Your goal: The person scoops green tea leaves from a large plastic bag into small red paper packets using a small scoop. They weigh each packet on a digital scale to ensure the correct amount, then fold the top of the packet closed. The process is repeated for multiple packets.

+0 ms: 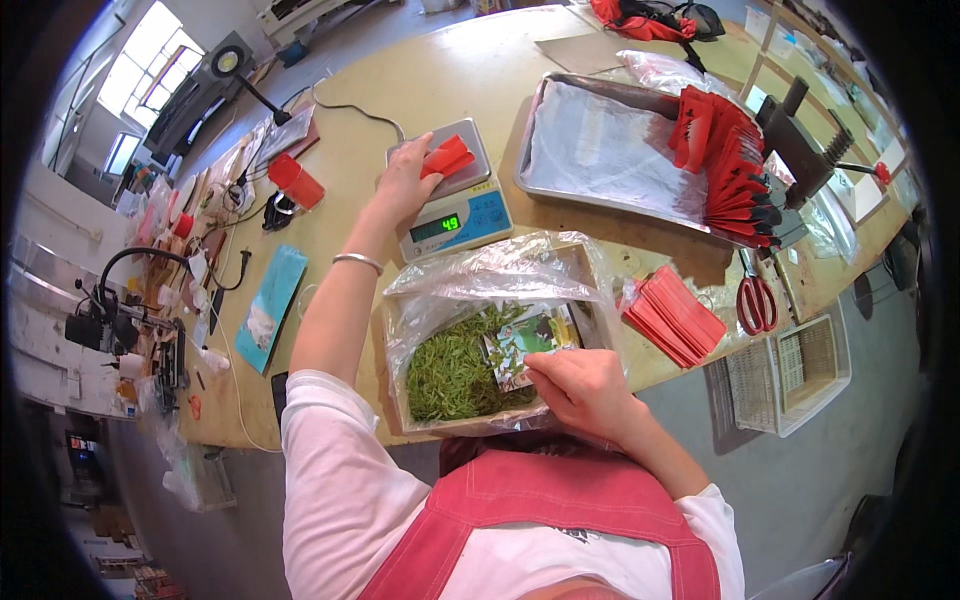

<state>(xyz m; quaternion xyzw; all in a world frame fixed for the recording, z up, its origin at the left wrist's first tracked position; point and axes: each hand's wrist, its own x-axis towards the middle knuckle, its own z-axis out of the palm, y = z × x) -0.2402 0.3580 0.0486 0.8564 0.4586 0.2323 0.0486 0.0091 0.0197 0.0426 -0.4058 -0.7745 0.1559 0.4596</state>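
My left hand (405, 180) reaches to a digital scale (460, 235) with a lit green display. Its fingers close on the edge of a small red packet (447, 157) that is over the metal weighing plate (470, 137). Nearer me, a box lined with clear plastic (450, 280) holds green dried leaves (445, 375), like tea. A printed card or packet (527, 345) lies on the leaves at the right. Above its lower right edge, my right hand (585, 390) has thumb and fingers pinched together; what they hold, if anything, is hidden.
To the right lie stacked red packets (675, 315) and red-handled scissors (756, 300). A metal tray (610, 140) holds a row of opened red packets (735, 165) beside a black press (800, 150). A red cup (296, 182) and teal bag (270, 305) are on the left.
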